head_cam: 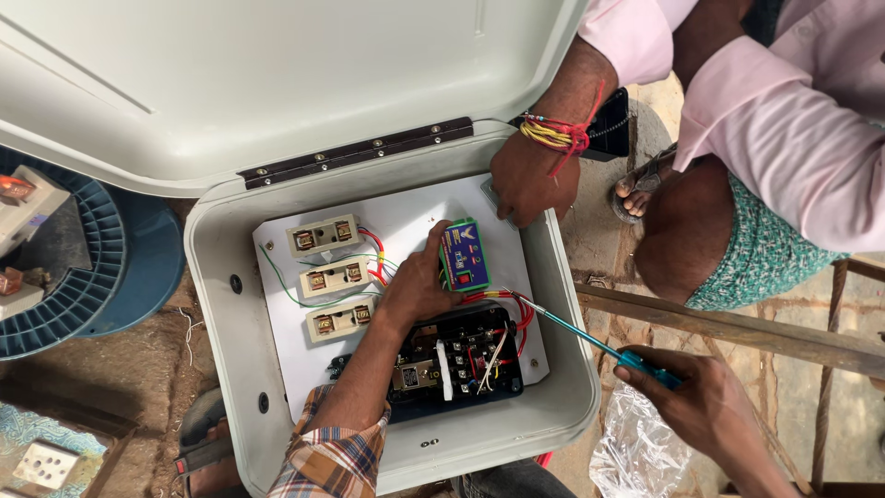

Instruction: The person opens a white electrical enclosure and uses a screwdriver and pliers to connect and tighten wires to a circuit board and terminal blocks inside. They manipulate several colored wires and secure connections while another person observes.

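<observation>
My left hand (417, 281) reaches into an open grey electrical box (214, 304) and grips the left side of a small green and purple module (465, 255) on the white back plate (419, 207). My right hand (705, 397) holds a teal-handled screwdriver (590, 339) whose tip points at the red wires (518, 309) beside the black contactor block (456, 361). Another person's hand (530, 180), with red and yellow threads on the wrist, presses on the box's upper right corner.
Three beige terminal blocks (332, 277) line the plate's left side. The box lid (267, 78) stands open at the top. A blue cable spool (88, 267) lies at left, a clear plastic bag (636, 447) and wooden bars (737, 327) at right.
</observation>
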